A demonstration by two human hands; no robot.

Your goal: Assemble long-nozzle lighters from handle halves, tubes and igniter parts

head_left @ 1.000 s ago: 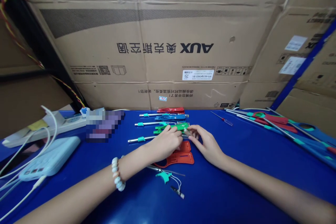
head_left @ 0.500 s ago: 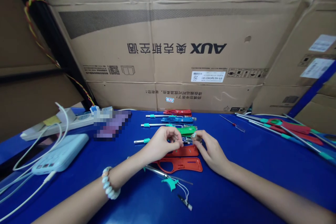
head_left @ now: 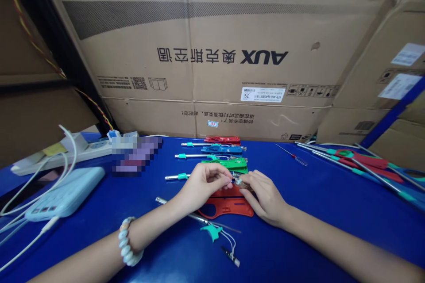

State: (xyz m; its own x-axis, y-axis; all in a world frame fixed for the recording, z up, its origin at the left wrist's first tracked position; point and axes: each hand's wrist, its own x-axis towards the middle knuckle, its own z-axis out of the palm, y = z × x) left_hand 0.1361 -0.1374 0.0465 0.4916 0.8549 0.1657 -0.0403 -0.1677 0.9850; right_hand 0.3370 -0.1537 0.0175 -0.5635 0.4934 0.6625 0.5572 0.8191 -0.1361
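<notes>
My left hand (head_left: 204, 183) and my right hand (head_left: 262, 190) meet over the blue table (head_left: 299, 212), fingers pinched together on a small part I cannot make out. A thin metal rod with a teal collar (head_left: 177, 177) runs left from my left hand. Under the hands lie two red plastic handle shells (head_left: 227, 207). Behind them sit a green handle (head_left: 232, 164), a blue one (head_left: 221, 150) and a red one (head_left: 222, 140), each with a rod. Nearer me lies a rod with a teal trigger piece and white wires (head_left: 212, 230).
A light blue power bank (head_left: 64, 192) with white cables and a white power strip (head_left: 59, 154) lie at the left. Long rods with red and teal handles (head_left: 361, 161) lie at the right, beside a small screwdriver (head_left: 292, 155). Cardboard boxes (head_left: 212, 53) wall the back.
Both hands have drawn a little nearer to me and closed tighter together over the red shells. The view has shifted slightly.
</notes>
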